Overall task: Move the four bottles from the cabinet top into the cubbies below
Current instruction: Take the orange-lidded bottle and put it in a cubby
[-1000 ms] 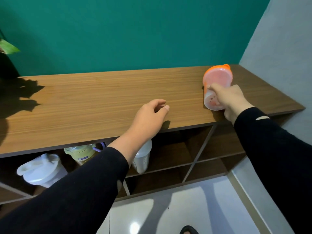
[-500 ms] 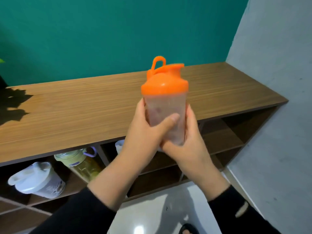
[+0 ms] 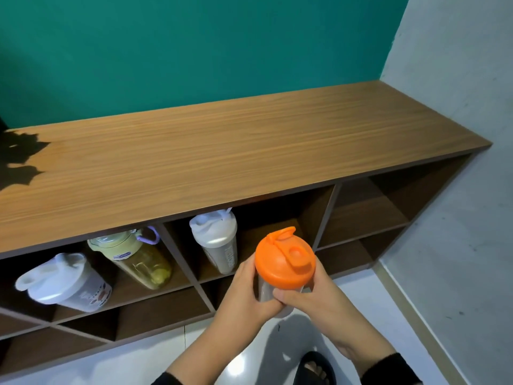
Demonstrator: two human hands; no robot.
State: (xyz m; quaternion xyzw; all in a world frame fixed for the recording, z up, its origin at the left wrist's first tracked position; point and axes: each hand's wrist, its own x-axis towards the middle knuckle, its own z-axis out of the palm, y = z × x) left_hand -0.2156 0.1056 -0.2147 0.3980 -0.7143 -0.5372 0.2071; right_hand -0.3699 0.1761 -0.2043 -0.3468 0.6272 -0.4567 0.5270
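Wood cabinet [image 3: 249,151], top bare; upper cubbies hold white-lid shaker [image 3: 63,282], yellow bottle [image 3: 133,257] (both tilted), grey shaker [image 3: 216,243] upright.

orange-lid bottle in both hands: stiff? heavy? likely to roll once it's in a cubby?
Probably stiff: the orange-lid bottle shows no denting under the left hand or right hand. Likely light, since its clear wall looks empty, though fingers hide much of it. Being round, it could roll if laid on its side; upright like the grey bottle seems safer.

Left hand [image 3: 244,290] and right hand [image 3: 313,295]: 2 grips closing together around 1 orange-lidded bottle [image 3: 284,262], forearms converging, black sleeves showing.
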